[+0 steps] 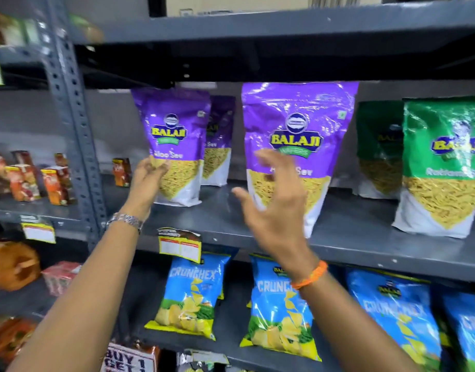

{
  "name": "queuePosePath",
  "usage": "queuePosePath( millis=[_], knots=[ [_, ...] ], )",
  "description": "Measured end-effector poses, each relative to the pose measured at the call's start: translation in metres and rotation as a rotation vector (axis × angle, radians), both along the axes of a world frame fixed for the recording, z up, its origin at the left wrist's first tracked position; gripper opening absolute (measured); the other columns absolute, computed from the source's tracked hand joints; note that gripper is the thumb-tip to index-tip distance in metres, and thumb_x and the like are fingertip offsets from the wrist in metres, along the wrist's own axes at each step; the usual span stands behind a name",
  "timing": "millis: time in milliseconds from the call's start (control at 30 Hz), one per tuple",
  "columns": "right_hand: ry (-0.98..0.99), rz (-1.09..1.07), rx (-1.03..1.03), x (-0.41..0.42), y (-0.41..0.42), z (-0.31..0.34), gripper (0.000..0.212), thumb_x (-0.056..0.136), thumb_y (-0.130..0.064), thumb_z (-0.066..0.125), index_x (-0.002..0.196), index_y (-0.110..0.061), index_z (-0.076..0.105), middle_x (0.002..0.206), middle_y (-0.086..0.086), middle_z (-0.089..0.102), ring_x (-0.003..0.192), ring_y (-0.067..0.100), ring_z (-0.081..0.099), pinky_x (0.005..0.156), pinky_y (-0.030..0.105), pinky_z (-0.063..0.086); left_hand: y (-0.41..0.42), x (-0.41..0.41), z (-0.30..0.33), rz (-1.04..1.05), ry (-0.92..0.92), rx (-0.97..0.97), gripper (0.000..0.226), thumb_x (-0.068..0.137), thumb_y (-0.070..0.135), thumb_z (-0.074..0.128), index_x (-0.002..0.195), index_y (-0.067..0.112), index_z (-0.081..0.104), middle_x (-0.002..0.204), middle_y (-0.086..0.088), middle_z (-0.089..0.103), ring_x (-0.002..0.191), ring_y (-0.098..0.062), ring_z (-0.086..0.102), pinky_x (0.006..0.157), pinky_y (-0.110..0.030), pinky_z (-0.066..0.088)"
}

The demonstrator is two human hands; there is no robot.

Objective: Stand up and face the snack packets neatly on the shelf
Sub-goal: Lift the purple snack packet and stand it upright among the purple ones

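1. Shelving of grey metal is filling the view, and the middle shelf [351, 232] is carrying the standing snack packets.
2. The left hand [147, 175] is reaching toward ten o'clock, its grip spread open with the fingertips pressing against the lower left edge of the left purple packet [174, 140]; the palm is not closing round it.
3. That packet is standing upright near the shelf's left post [70, 124], label facing out, and a second purple packet [220, 140] is standing just behind it toward three o'clock.
4. The right hand [274, 208] is hovering near the centre, its grip wide open with fingers splayed and holding nothing; motion blur is making it hard to tell whether the fingertips are touching the big purple packet [298, 135] behind them.
5. That big packet is standing upright at about twelve o'clock, its top reaching close to the underside of the shelf above.
6. At three o'clock a green packet [443, 167] is standing at the shelf front, with a darker green packet [378, 146] behind it.
7. A wristwatch [126, 220] is sitting on the left wrist and an orange thread band [310, 275] on the right.
8. Toward six o'clock, blue chip bags [279, 310] are leaning on the lower shelf, and a yellow price tag [180, 247] is hanging from the middle shelf's front edge.
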State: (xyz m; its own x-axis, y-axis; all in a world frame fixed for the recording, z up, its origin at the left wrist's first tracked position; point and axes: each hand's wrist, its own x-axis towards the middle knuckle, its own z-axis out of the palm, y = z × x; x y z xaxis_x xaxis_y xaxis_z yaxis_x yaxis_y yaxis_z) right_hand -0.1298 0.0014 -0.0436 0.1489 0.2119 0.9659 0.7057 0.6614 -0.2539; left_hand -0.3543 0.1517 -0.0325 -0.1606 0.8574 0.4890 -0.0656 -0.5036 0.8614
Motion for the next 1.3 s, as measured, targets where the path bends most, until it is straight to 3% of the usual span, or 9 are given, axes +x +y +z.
queuePosePath(
  millis=[67,167,367,500,633,700,800,1100,1300],
  knots=[
    [0.002,0.16,-0.292,-0.05,0.028,0.006,0.07,0.073,-0.019,0.084,0.134,-0.005,0.053,0.132,0.011,0.057,0.125,0.027,0.055,0.106,0.043,0.046,0.018,-0.01,0.001,-0.048,0.103,-0.081,0.029,0.096,0.009,0.062,0.123,0.0,0.057,0.107,0.001,0.077,0.096,-0.007,0.07,0.07,-0.007,0.052],
    [0.066,0.251,-0.772,-0.088,0.086,0.018,0.083,0.074,-0.018,0.087,0.142,-0.003,0.042,0.142,0.017,0.052,0.137,0.032,0.047,0.112,0.035,0.039,0.033,-0.024,0.003,-0.129,0.142,-0.173,0.07,0.094,0.018,0.066,0.15,-0.001,0.029,0.134,-0.012,0.061,0.122,-0.023,0.059,0.101,-0.029,0.051],
    [0.233,0.378,-1.075,-0.1,0.174,0.012,0.101,0.075,-0.005,0.086,0.151,-0.002,0.02,0.143,0.018,0.056,0.134,0.033,0.054,0.11,0.044,0.048,0.061,-0.029,0.002,-0.21,0.089,-0.258,0.06,0.095,0.014,0.063,0.145,-0.007,0.039,0.145,-0.025,0.055,0.138,-0.038,0.051,0.118,-0.05,0.038],
    [0.251,0.528,-1.001,-0.097,0.186,-0.002,0.092,0.075,0.006,0.082,0.148,0.0,0.026,0.146,0.018,0.055,0.136,0.033,0.054,0.116,0.043,0.043,0.059,-0.036,-0.001,-0.222,0.124,-0.223,0.069,0.085,0.031,0.071,0.144,0.003,0.046,0.143,-0.016,0.06,0.133,-0.028,0.056,0.114,-0.038,0.041],
    [0.151,0.5,-0.855,-0.094,0.162,-0.011,0.065,0.072,-0.002,0.087,0.126,-0.012,0.053,0.121,-0.001,0.068,0.12,0.008,0.064,0.086,-0.002,0.044,0.045,-0.047,-0.012,-0.229,0.119,-0.184,0.09,0.063,0.051,0.076,0.139,0.01,0.05,0.138,-0.008,0.065,0.12,-0.015,0.064,0.103,-0.027,0.048],
    [0.058,0.463,-0.806,-0.095,0.15,-0.016,0.057,0.072,-0.016,0.09,0.118,-0.021,0.057,0.119,-0.007,0.07,0.114,0.002,0.065,0.099,0.014,0.049,0.037,-0.054,-0.018,-0.212,0.112,-0.158,0.087,0.051,0.062,0.082,0.122,0.019,0.058,0.115,0.008,0.076,0.099,0.0,0.071,0.084,-0.014,0.054],
    [-0.016,0.376,-0.822,-0.098,0.136,-0.018,0.082,0.07,-0.038,0.089,0.138,-0.017,0.048,0.137,-0.001,0.066,0.128,0.017,0.06,0.108,0.033,0.048,0.029,-0.062,-0.025,-0.181,0.098,-0.118,0.097,0.045,0.068,0.085,0.122,0.016,0.055,0.101,0.012,0.077,0.088,0.01,0.073,0.071,-0.007,0.054],
    [-0.005,0.324,-0.85,-0.106,0.126,-0.017,0.086,0.07,-0.041,0.089,0.136,-0.011,0.045,0.136,0.004,0.066,0.127,0.023,0.061,0.096,0.024,0.047,0.018,-0.069,-0.023,-0.203,0.111,-0.124,0.113,0.046,0.069,0.086,0.137,0.016,0.045,0.112,0.009,0.073,0.095,0.007,0.072,0.076,-0.01,0.055],
    [-0.007,0.298,-0.867,-0.108,0.122,-0.018,0.087,0.071,-0.042,0.088,0.136,-0.009,0.041,0.135,0.011,0.066,0.126,0.031,0.061,0.098,0.034,0.052,0.006,-0.07,-0.019,-0.171,0.135,-0.139,0.118,0.046,0.068,0.085,0.143,0.015,0.046,0.119,0.008,0.073,0.108,-0.003,0.067,0.101,-0.03,0.046]
  ],
)
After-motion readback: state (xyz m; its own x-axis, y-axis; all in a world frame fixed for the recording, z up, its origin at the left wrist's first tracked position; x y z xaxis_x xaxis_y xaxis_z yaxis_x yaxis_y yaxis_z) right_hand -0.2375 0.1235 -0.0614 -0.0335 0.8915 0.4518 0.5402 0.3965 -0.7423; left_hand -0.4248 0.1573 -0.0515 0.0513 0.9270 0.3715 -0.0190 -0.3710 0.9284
